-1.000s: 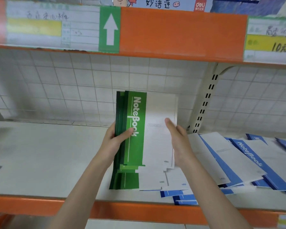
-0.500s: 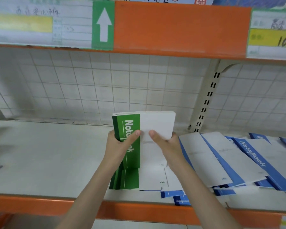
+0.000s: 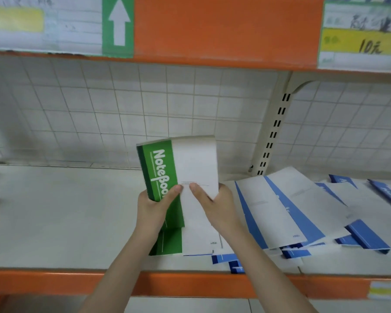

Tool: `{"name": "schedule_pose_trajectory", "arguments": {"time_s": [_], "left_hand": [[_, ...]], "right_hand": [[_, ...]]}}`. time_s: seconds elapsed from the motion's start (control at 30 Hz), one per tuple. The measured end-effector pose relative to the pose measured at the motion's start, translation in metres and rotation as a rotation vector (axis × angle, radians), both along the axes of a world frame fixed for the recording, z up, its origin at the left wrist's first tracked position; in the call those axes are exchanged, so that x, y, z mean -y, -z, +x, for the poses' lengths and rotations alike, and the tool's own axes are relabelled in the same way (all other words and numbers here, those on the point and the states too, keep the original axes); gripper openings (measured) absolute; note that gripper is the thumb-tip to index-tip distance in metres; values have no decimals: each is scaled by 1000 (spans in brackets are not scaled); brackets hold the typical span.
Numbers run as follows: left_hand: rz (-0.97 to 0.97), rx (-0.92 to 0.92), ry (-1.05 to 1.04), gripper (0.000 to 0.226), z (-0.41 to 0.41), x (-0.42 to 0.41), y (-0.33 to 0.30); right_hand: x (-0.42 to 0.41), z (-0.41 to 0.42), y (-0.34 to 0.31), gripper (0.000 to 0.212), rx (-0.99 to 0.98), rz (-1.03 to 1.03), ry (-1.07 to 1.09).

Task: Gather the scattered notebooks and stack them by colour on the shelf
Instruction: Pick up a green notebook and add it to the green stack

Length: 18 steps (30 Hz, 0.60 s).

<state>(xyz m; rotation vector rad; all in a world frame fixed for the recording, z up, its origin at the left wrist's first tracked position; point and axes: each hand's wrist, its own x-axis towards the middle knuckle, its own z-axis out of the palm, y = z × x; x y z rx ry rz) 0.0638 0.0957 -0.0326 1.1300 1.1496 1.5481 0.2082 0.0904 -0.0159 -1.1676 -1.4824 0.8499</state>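
Observation:
A stack of green-and-white notebooks (image 3: 178,168) stands tilted up over the cream shelf (image 3: 66,211). My left hand (image 3: 154,206) grips its green spine side, thumb on the cover. My right hand (image 3: 215,206) grips the white side, thumb across the front. Under the held stack another green notebook (image 3: 169,241) lies flat near the shelf's front edge. Several blue-and-white notebooks (image 3: 280,206) lie fanned and overlapping to the right, with more blue ones (image 3: 384,193) at the far right.
The orange front rail (image 3: 54,281) runs along the shelf edge. An upper orange shelf front (image 3: 224,30) with a green arrow label and price tags hangs overhead. A cream slotted upright (image 3: 273,132) stands behind the blue notebooks. White wire grid backs the shelf.
The fanned green notebooks have been squared into one neat stack between both hands. My hands moved closer together and lower on the stack, and it now tilts slightly left.

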Motion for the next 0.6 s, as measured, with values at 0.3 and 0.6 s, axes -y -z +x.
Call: {"name": "schedule_pose_trajectory", "arguments": {"time_s": [0.3,0.6], "left_hand": [[-411,-30,337,67,19,2,-26],[-285,-220,535,18,122,20,-28]], "right_hand": [[37,36,-10,25,64,53,180],[106,125,-1,26,-131,-216,571]]}}
